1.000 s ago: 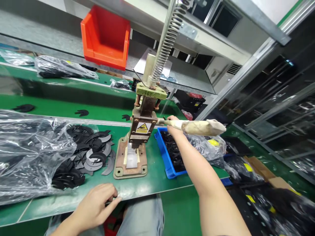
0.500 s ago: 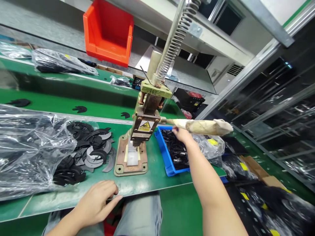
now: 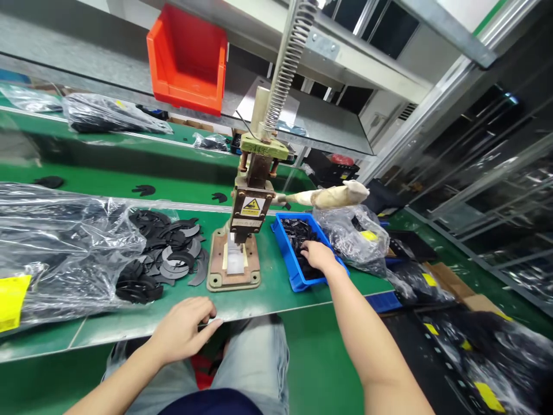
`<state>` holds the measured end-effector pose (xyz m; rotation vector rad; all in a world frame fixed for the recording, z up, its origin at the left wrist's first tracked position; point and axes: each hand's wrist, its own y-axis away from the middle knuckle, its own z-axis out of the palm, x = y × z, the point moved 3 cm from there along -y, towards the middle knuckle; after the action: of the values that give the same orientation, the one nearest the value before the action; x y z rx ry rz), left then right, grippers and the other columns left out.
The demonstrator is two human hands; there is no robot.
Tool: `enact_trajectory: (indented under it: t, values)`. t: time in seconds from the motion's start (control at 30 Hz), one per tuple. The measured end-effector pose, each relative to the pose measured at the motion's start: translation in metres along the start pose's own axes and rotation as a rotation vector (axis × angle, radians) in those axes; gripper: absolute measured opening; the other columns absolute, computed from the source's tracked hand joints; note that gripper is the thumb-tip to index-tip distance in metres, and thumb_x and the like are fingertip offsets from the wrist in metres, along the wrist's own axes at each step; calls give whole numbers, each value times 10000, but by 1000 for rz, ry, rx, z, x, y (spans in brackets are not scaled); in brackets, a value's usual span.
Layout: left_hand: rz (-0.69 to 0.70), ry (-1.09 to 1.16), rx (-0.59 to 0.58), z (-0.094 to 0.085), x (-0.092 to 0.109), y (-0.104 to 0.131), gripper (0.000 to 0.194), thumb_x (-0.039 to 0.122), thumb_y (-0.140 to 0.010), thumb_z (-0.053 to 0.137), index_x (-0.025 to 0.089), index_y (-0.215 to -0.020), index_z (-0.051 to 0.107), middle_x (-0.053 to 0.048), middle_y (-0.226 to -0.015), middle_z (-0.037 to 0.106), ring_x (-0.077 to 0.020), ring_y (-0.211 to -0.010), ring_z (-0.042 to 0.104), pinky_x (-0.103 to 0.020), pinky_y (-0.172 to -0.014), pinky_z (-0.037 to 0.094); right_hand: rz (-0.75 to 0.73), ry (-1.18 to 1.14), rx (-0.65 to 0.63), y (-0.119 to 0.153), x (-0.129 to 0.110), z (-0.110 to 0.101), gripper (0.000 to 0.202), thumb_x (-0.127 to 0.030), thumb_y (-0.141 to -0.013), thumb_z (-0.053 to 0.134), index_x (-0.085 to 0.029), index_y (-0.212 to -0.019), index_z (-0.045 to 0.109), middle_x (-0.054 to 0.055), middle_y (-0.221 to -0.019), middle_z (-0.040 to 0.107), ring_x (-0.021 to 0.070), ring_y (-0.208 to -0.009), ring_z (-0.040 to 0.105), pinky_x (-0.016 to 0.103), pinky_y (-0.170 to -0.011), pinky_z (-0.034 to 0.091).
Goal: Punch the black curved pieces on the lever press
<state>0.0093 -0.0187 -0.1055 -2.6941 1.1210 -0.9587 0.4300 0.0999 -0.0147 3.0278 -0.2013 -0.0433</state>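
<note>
My right hand (image 3: 317,255) reaches into a blue bin (image 3: 290,266) of small black parts (image 3: 298,229); its fingers are bent down among them, and what they grip, if anything, is hidden. My left hand (image 3: 188,327) rests at the front edge of the green table (image 3: 142,314), thumb apart from the curled fingers, with nothing visible in it. Between the hands stands a hand press (image 3: 253,210) with a wrapped lever (image 3: 337,196) pointing right. A pale block (image 3: 235,258) sits on its base. Left of the press lies a pile of black and grey curved pieces (image 3: 173,251).
Clear plastic bags lie at the left (image 3: 64,242) and right of the blue bin (image 3: 358,236). Behind the press runs a green belt (image 3: 99,184) with a few black pieces. A red bin (image 3: 188,63) hangs above. More bagged parts (image 3: 488,357) are at the lower right.
My right hand has moved from the far part of the blue bin toward its nearer part, away from the lever. The view has shifted slightly; my left hand keeps its pose at the table edge.
</note>
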Motion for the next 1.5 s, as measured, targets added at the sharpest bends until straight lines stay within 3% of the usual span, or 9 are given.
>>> enact_trajectory:
  t: [0.2,0.4,0.53,0.63,0.83,1.0,1.1,1.3,1.5]
  values:
    - [-19,29,11,-1,-1,1,204,384,-1019,594,226,-901,647,-18,-780,653,-192,-741,626,-314,-730,464,71,-136,138,16,16,-18,422,-454,-1012,598,-208,-1355,612,96,-1287,695,216,-1141,685,473,-1044,569]
    - [-26,76,18,-1,-2,1,248,415,-1022,575,227,-880,654,-22,-781,670,-189,-735,640,-307,-713,473,81,-317,260,36,23,-22,352,-263,-980,544,-264,-1308,672,77,-1161,790,255,-1104,713,430,-1059,512]
    - [-70,147,14,-2,-4,1,264,438,-1013,587,230,-872,669,-27,-787,695,-189,-735,641,-303,-710,478,57,-499,331,45,21,-19,286,-312,-958,540,-242,-1157,734,90,-1163,786,257,-1094,711,436,-1083,501]
    - [-142,242,6,-4,-5,2,291,447,-1019,572,227,-855,668,-20,-785,698,-178,-727,638,-286,-706,490,35,-686,364,53,13,-16,336,-403,-959,532,-224,-1192,695,93,-1093,782,232,-1014,715,418,-1001,546]
    - [-286,462,128,-19,14,-10,287,441,-1012,597,212,-855,668,-4,-761,640,-155,-700,585,-263,-675,482,-35,-1095,244,91,-49,6,447,-630,-947,529,-206,-1041,634,39,-822,715,148,-682,623,298,-658,522]
    - [-237,589,194,-31,44,-28,208,392,-989,657,207,-1076,694,-36,-892,670,-159,-765,615,-274,-697,505,-148,-1359,10,135,-127,37,409,-621,-949,590,-218,-992,646,10,-763,683,113,-633,577,266,-624,484]
    - [-191,607,188,-33,54,-29,249,368,-981,679,202,-1167,672,-53,-949,670,-151,-754,609,-279,-687,510,-202,-1446,-92,151,-156,49,367,-583,-961,610,-221,-992,660,4,-768,681,109,-657,577,266,-659,487]
    - [-196,630,173,-36,59,-22,248,386,-981,688,195,-1138,691,-51,-976,679,-134,-741,597,-283,-707,514,-277,-1494,-175,157,-175,57,334,-549,-970,623,-221,-1001,677,-6,-767,666,115,-697,590,264,-694,489]
    - [-478,1171,-66,-24,53,-32,363,509,-919,751,175,-924,608,5,-769,658,-107,-622,594,-242,-609,502,-392,-1440,-213,161,-181,51,279,-503,-976,632,-234,-1001,703,13,-861,704,146,-788,658,297,-758,530]
